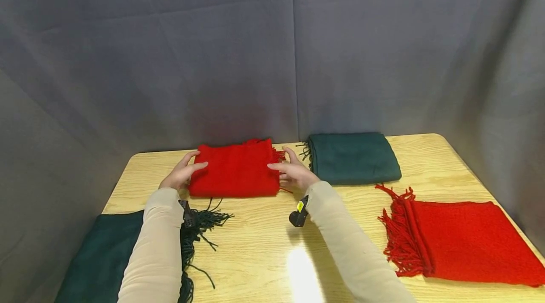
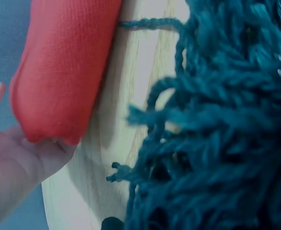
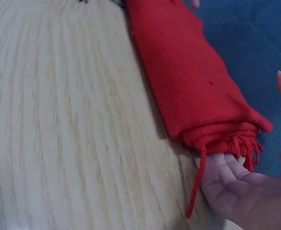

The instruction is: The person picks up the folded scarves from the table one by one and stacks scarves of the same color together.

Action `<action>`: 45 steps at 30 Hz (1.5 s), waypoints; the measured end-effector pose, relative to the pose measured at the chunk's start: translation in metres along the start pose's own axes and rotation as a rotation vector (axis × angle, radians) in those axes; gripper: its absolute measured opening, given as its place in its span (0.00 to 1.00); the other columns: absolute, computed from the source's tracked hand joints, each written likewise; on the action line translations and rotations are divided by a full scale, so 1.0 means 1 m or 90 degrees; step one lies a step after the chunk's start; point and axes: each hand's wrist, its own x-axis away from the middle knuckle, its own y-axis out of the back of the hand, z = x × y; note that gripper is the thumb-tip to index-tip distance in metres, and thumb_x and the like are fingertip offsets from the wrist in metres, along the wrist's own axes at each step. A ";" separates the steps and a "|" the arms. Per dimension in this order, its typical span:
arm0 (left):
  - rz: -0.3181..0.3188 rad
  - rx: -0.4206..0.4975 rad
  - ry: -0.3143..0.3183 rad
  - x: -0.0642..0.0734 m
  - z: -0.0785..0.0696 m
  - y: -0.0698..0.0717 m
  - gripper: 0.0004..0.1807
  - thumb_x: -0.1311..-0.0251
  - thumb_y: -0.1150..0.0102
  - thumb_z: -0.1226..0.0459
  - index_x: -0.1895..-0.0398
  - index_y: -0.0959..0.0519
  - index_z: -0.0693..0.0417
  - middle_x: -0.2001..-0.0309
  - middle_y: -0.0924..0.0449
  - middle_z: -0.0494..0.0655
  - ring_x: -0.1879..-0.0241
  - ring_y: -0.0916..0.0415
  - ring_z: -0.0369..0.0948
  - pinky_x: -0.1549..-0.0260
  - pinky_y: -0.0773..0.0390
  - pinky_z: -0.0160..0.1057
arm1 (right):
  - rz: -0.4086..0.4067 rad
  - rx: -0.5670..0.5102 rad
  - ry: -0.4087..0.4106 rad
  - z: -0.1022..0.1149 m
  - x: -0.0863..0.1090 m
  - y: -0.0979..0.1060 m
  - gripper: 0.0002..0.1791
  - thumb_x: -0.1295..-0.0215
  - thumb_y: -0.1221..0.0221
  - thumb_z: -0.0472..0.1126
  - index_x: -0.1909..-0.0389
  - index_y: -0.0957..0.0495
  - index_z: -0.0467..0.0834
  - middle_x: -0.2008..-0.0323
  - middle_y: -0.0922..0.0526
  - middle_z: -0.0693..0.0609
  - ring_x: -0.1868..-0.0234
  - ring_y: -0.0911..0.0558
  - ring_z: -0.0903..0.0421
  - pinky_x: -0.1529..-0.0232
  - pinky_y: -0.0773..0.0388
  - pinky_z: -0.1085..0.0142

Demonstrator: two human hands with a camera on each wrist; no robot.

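Note:
A folded red scarf lies near the back edge of the table, its fringe at the right end. At its left end is my left hand, with fingers tucked under the fold and the thumb raised apart from the cloth in the left wrist view. My right hand is at the fringed end. In the right wrist view its fingers reach beneath the rolled layers, palm up, thumb off the cloth. The fingertips of both hands are hidden under the scarf.
A folded dark green scarf lies at the back right. Another red scarf, fringe to the left, is at the front right. A second green scarf lies front left, partly behind my left sleeve. A grey curtain hangs behind the table.

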 end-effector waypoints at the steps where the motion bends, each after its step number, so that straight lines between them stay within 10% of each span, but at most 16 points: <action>1: 0.009 0.009 -0.006 0.000 -0.001 -0.001 0.40 0.40 0.48 0.55 0.29 0.57 0.45 0.34 0.52 0.60 0.58 0.29 0.52 0.56 0.29 0.51 | 0.002 0.024 0.011 0.000 -0.001 -0.001 0.49 0.44 0.38 0.41 0.31 0.61 0.62 0.40 0.39 0.41 0.72 0.24 0.54 0.72 0.26 0.66; 11: 0.058 -0.043 -0.056 0.003 -0.004 -0.008 0.45 0.51 0.44 0.70 0.30 0.54 0.49 0.35 0.54 0.62 0.42 0.47 0.57 0.46 0.40 0.51 | 0.006 0.120 0.101 -0.002 -0.005 -0.011 0.48 0.54 0.37 0.27 0.34 0.49 0.52 0.38 0.47 0.46 0.45 0.33 0.46 0.55 0.26 0.55; 25: 0.063 -0.030 -0.009 0.006 0.002 -0.012 0.47 0.51 0.40 0.66 0.29 0.53 0.41 0.34 0.55 0.61 0.41 0.48 0.57 0.46 0.40 0.54 | 0.027 0.236 0.109 0.000 -0.002 -0.017 0.42 0.52 0.36 0.33 0.35 0.42 0.52 0.41 0.38 0.46 0.44 0.33 0.48 0.47 0.32 0.57; 32: 0.049 -0.038 -0.032 0.008 0.002 -0.014 0.47 0.52 0.40 0.67 0.29 0.54 0.42 0.34 0.55 0.61 0.40 0.49 0.57 0.44 0.44 0.57 | 0.036 0.102 0.062 -0.006 -0.006 -0.023 0.39 0.49 0.39 0.29 0.37 0.41 0.52 0.45 0.34 0.44 0.51 0.27 0.46 0.56 0.24 0.55; 45: 0.040 -0.071 -0.023 0.014 0.003 -0.015 0.47 0.49 0.39 0.65 0.29 0.55 0.46 0.33 0.57 0.62 0.39 0.51 0.59 0.43 0.43 0.56 | 0.004 0.069 0.050 -0.009 -0.007 -0.034 0.33 0.45 0.42 0.31 0.37 0.40 0.48 0.45 0.34 0.43 0.56 0.27 0.49 0.62 0.25 0.61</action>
